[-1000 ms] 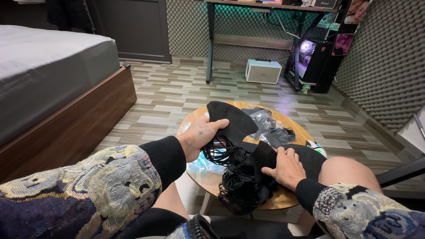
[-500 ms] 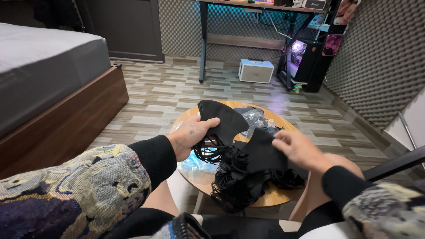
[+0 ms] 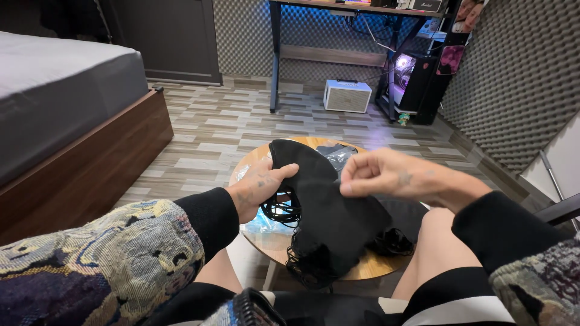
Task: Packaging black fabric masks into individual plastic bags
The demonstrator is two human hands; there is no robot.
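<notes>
Hands left (image 3: 257,188) and right (image 3: 386,176), each grip pinched on black fabric (image 3: 329,208) above round table (image 3: 368,268).

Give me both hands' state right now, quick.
Left hand: closed on the left edge of the black fabric piece, thumb on top.
Right hand: fingers pinched together by the fabric's upper right edge; blurred, so contact cannot be told.

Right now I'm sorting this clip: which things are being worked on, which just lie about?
In hand: black fabric piece, held by left hand and right hand; black elastic cords; round wooden table.
Lying about: clear plastic bag, white speaker box, bed, desk.
</notes>
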